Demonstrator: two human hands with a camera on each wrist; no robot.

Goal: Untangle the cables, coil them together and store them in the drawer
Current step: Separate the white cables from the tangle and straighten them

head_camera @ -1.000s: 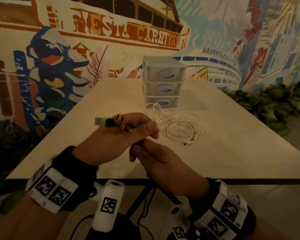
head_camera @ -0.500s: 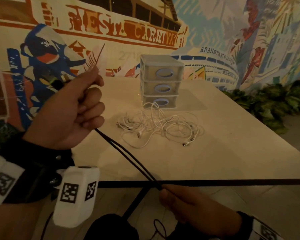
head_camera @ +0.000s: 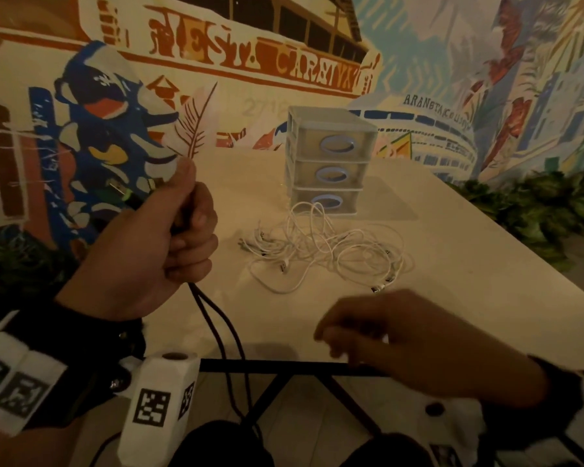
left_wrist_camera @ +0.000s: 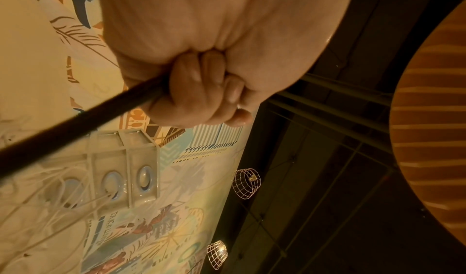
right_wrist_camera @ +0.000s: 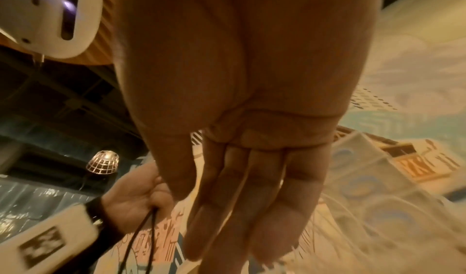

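My left hand (head_camera: 169, 244) is raised above the table's left side and grips a doubled black cable (head_camera: 216, 325), whose two strands hang down past the table's front edge. A USB plug (head_camera: 117, 187) sticks out of the fist to the left. In the left wrist view the fingers (left_wrist_camera: 201, 90) curl tight round the black cable (left_wrist_camera: 75, 126). My right hand (head_camera: 385, 335) hovers over the near edge with its fingers (right_wrist_camera: 252, 208) straight and nothing in it. A tangle of white cables (head_camera: 324, 251) lies mid-table before the three-drawer unit (head_camera: 331, 163), all its drawers closed.
The beige table (head_camera: 469, 281) stands against a painted mural wall. Green plants (head_camera: 547, 210) line the right side. Black table legs (head_camera: 277, 396) cross below the front edge. A white camera mount (head_camera: 159, 406) sits at my left wrist.
My right hand let go of the black cable, rose from below the table edge and opened over the table. The left hand lowered slightly, still gripping the cable, whose strands now hang slack.
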